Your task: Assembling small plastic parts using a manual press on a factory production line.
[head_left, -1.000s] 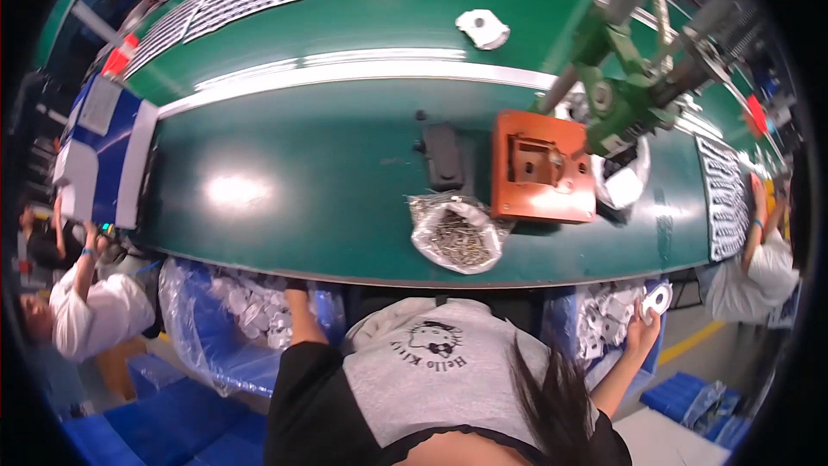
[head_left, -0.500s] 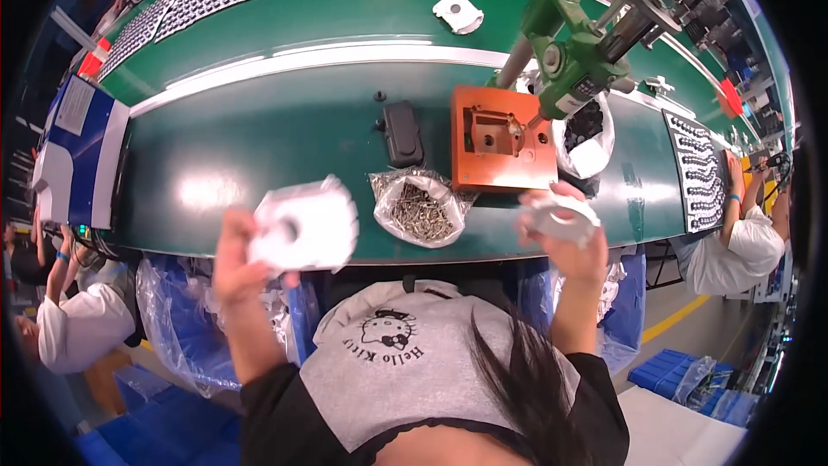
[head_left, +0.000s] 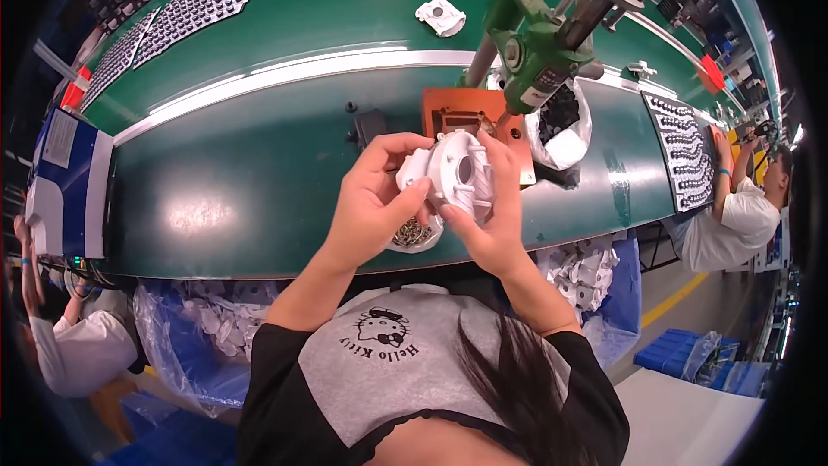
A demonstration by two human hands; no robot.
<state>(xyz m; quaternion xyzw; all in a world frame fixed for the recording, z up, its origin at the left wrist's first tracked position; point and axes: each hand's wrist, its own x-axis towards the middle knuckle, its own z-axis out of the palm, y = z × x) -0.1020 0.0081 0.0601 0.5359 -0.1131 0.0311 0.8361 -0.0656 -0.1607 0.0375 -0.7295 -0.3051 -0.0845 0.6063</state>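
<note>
Both hands meet above the front of the bench. My left hand (head_left: pixel 371 198) is closed on one white plastic housing part (head_left: pixel 416 170), thumb at its lower edge. My right hand (head_left: pixel 498 216) grips a second white plastic housing part (head_left: pixel 449 164), which has a round opening and small posts. The two parts touch or nearly touch; how far they fit together is hidden. Behind them sits an orange fixture block (head_left: pixel 437 102), partly covered by my right hand. Below the hands a bag of small metal screws or pins (head_left: pixel 412 235) shows in part.
A green press (head_left: pixel 526 56) stands over the fixture, beside a bag of black parts (head_left: pixel 561 121). A dark box-shaped part (head_left: pixel 369 127) lies left of it. Blue bins with white parts (head_left: pixel 226 324) flank me. A tray of parts (head_left: pixel 681 151) lies at right, near another person (head_left: pixel 733 216).
My hands have come together from both sides, bringing the two white parts up against each other in front of the fixture. The view has shifted slightly.
</note>
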